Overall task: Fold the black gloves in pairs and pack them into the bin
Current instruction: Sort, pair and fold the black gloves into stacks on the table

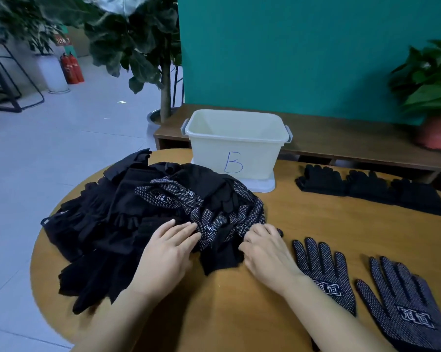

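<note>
Left hand [167, 252]: fingers straight, close together, flat on the heap of black knit gloves [117, 219].
Right hand [266, 250]: fingers curled, clutching a white-dotted black glove [237, 222] at the heap's edge.
Just right: two dotted gloves [324, 273] lie flat.
Far right: row of folded black gloves [366, 190].
Bin: white plastic bin marked B [235, 148], behind the heap.
Surface: round wooden table [328, 229].
Room: teal wall [303, 47], grey tiled floor [62, 148].
Hidden: right fingertips buried; bin's bottom unseen; outer flat glove cut off.

glove pile [143, 214] lies left of bin [233, 148].
</note>
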Available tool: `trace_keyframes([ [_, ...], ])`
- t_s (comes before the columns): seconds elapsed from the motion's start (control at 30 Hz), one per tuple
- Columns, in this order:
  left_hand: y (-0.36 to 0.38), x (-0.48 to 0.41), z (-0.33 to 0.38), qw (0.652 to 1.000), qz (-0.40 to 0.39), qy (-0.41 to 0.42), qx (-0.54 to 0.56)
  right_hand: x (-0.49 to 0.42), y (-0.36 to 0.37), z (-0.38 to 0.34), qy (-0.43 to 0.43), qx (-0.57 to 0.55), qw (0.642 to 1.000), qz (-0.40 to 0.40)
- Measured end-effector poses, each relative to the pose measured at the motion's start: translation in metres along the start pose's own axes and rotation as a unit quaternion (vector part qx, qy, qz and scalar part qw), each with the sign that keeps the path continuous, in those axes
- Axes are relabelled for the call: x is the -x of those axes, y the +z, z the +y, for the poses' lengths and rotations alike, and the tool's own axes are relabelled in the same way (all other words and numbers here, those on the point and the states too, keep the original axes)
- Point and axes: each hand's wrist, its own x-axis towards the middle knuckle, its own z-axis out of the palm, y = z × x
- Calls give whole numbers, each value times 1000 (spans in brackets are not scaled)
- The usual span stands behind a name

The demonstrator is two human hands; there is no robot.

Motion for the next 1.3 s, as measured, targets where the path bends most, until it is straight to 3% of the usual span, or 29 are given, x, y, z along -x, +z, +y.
trace_keyframes([
  [0.2,-6,-7,6,999,29,17,16,-11,-5,2,-21,10,1000,11],
  [0.43,-41,-37,2,998,39,-15,38,-51,-79,11,60,-115,987,96],
  [0.53,-71,-63,11,991,12,-63,119,-72,-120,13,106,-160,980,58],
  [0.67,-109,-97,24,951,-33,-131,278,-94,-154,18,134,-201,969,51],
  [0.8,-134,-116,36,915,3,-171,366,-97,-190,18,186,-312,930,56],
  [0.9,-147,-123,39,862,13,-183,473,-84,-208,25,217,-416,882,51],
  [1.0,-165,-127,52,852,3,-180,491,-66,-217,34,207,-506,838,-10],
  [1.13,-178,-126,75,867,-39,-156,471,-44,-221,36,202,-451,869,-26],
  [1.23,-177,-126,87,861,-51,-156,482,-28,-221,42,222,-444,868,-1],
  [1.3,-170,-126,92,871,-69,-155,461,-18,-223,42,230,-426,874,-25],
])
